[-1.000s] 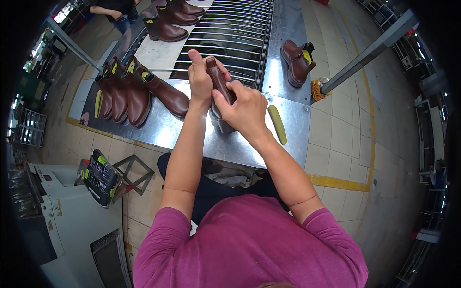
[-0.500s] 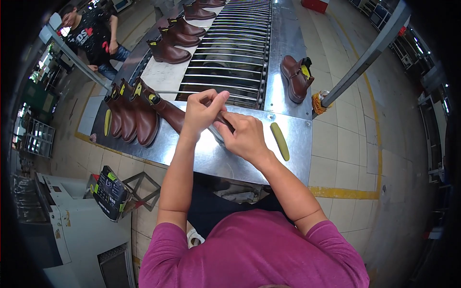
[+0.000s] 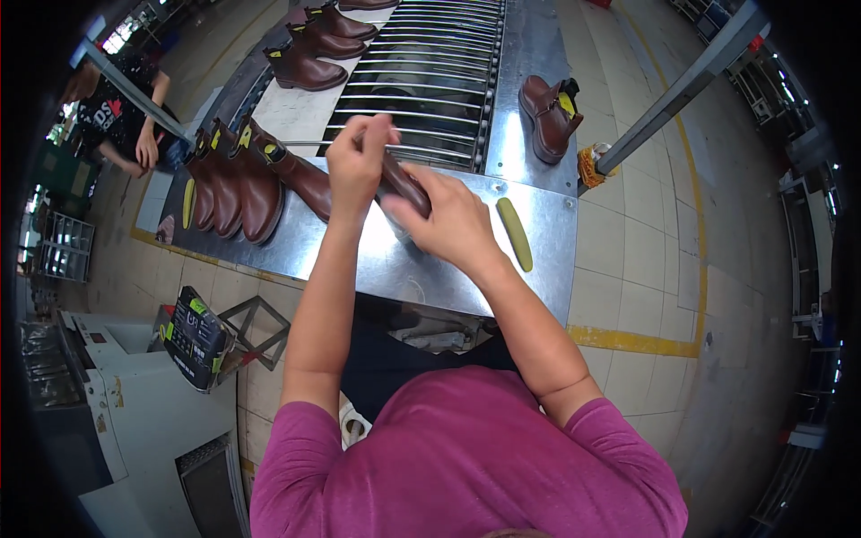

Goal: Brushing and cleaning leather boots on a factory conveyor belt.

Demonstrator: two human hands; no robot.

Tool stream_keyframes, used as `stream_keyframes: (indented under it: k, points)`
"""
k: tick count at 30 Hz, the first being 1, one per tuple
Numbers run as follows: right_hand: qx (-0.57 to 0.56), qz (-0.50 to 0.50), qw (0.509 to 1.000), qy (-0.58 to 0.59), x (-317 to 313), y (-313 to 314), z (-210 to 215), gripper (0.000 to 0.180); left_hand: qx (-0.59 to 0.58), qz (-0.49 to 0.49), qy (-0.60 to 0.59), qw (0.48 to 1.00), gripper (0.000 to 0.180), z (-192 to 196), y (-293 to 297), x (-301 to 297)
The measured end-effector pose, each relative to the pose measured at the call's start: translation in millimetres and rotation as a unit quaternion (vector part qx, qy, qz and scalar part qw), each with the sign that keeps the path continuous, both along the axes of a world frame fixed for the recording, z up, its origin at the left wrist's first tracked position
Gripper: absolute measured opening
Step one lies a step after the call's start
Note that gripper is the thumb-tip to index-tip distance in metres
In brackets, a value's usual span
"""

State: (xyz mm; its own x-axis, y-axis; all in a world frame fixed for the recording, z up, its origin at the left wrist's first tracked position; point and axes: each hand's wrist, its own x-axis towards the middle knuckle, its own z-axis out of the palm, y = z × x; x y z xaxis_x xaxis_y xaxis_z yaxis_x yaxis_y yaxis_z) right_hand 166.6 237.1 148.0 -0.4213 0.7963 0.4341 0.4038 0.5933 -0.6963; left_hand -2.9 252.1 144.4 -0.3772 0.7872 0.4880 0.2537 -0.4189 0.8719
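Note:
A dark brown leather boot (image 3: 405, 186) is held above the near end of the metal table (image 3: 430, 287). My left hand (image 3: 355, 166) is closed at its far end, with the fingers slightly blurred. My right hand (image 3: 453, 220) wraps round its near part, thumb on the left side. My hands hide much of this boot. Another brown boot (image 3: 303, 184) lies on its side on the table, partly behind my left forearm. Several brown boots (image 3: 257, 199) stand upright to its left. An olive-green elongated strip (image 3: 515, 235) lies right of my right hand.
Beyond the table runs a roller conveyor (image 3: 417, 81), with several brown boots (image 3: 305, 70) along its left side. A single boot (image 3: 550, 119) stands on the right metal ledge, near a slanted grey post (image 3: 677, 103). At the far left is another person (image 3: 112, 112). A grey machine (image 3: 148, 412) stands lower left.
Both hands have shifted slightly up and left in the picture, and more of the held boot shows between them. The other person at the far left has leaned and brought their hands together.

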Motion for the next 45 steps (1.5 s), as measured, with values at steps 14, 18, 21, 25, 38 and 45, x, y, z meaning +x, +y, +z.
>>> stream_keyframes:
  k: [14, 18, 21, 25, 38, 45]
  points:
    - [-0.144, -0.038, 0.989, 0.020, 11, -9, -10, 0.053, -0.209, 0.143, -0.100, 0.962, 0.041, -148, -102, 54]
    - [-0.120, -0.040, 0.992, 0.021, 10, -24, -21, 0.055, -0.222, 0.046, -0.169, 0.959, 0.038, -107, -108, 69]
    - [-0.113, -0.042, 0.993, 0.009, 6, -31, -18, 0.058, -0.201, -0.015, -0.306, 0.930, 0.038, -108, -112, 65]
    - [-0.109, -0.044, 0.993, 0.001, 7, -33, -18, 0.061, -0.244, -0.122, -0.440, 0.856, 0.038, -103, -116, 52]
    - [-0.087, -0.046, 0.995, -0.031, -1, -45, -25, 0.066, -0.345, -0.166, -0.410, 0.828, 0.028, -32, -93, -18]
    - [-0.121, -0.058, 0.990, -0.046, -22, -37, -26, 0.065, -0.308, -0.235, -0.474, 0.791, 0.028, -16, -59, -60]
